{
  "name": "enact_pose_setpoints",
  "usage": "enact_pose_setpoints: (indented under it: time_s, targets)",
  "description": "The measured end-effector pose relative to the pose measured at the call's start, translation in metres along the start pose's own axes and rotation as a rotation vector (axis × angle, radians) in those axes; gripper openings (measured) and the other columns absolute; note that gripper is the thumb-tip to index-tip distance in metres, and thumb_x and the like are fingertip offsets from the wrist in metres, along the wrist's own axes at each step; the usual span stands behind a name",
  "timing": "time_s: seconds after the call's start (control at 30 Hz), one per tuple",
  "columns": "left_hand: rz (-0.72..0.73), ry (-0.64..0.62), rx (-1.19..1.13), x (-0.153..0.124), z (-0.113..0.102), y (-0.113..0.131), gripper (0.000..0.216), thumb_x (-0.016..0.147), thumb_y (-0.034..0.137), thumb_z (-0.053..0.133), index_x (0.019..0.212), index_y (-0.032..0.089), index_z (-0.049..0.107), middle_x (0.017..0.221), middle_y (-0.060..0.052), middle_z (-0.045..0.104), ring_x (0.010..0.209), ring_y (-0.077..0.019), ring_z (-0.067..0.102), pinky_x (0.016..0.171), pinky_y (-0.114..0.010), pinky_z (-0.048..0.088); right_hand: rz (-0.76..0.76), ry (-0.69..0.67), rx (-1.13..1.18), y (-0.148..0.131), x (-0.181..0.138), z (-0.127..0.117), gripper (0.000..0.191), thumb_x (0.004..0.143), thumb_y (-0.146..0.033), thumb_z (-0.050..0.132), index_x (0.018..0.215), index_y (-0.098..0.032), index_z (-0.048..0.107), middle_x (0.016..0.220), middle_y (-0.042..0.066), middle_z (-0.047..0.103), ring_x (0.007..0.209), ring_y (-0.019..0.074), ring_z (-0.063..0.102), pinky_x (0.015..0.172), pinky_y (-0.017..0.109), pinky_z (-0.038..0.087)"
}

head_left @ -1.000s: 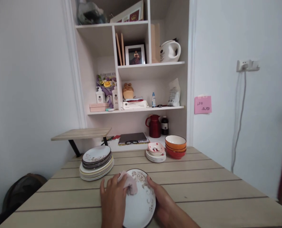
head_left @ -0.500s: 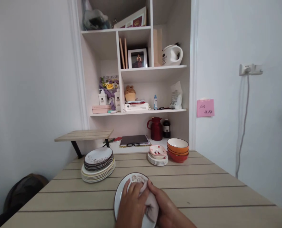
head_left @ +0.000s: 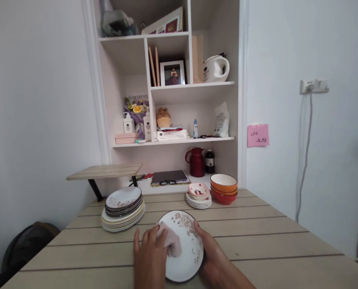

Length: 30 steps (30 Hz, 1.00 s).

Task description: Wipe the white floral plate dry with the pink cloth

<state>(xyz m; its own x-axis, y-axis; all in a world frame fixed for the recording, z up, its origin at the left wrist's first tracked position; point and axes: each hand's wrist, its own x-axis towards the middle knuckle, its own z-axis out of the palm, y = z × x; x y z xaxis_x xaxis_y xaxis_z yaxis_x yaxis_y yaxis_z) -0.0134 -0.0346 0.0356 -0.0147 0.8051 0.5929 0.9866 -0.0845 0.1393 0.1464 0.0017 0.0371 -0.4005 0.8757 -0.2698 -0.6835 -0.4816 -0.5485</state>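
A white plate with a dark rim and brown floral print is held tilted above the near part of the table. My right hand grips its right edge, thumb on the upper face and fingers behind. At the plate's left side, my left hand presses a pale pink cloth against the surface, its fingers bent over the cloth. Part of the cloth is hidden under those fingers.
On the wooden table, a stack of plates stands left. Small dishes and orange and red bowls stand at the back right. A raised wooden shelf is at the back left, before the white shelving.
My left hand and the cloth have moved left, from the plate's middle to its left side. The plate has turned, baring the floral print on its right. The view has shifted slightly.
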Motion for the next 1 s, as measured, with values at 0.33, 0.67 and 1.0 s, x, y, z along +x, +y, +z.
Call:
enact_pose_setpoints:
  time_s: [0.33,0.67,1.0]
  targets:
    - [0.433,-0.006,-0.101,-0.006,0.014,0.015,0.048,0.076,0.015,0.066,0.119,0.036,0.063,0.124,0.001,0.065,0.114,-0.0231,0.058,0.104,-0.043,0.045,0.049,-0.040,-0.013,0.003,0.003,-0.005,0.044,0.083,-0.048,0.060,0.096,-0.007,0.069,0.082,0.015,0.076,0.084,0.0256,0.071,0.082,0.036,0.052]
    - [0.027,-0.046,-0.139,0.007,-0.011,0.016,0.052,0.077,0.006,0.060,0.114,0.041,0.066,0.124,0.001,0.064,0.118,-0.0229,0.055,0.114,-0.056,0.021,0.097,-0.066,-0.074,0.019,-0.002,0.006,0.042,0.084,-0.047,0.059,0.095,-0.008,0.070,0.081,0.015,0.077,0.080,0.0258,0.072,0.085,0.038,0.051]
    - [0.067,0.025,-0.042,-0.002,0.003,-0.005,0.049,0.072,0.002,0.063,0.110,0.034,0.069,0.119,-0.001,0.067,0.110,-0.0237,0.059,0.103,-0.047,0.039,0.019,0.020,0.005,-0.004,-0.001,-0.002,0.046,0.087,-0.045,0.055,0.110,-0.007,0.066,0.085,0.015,0.077,0.086,0.0265,0.072,0.090,0.041,0.050]
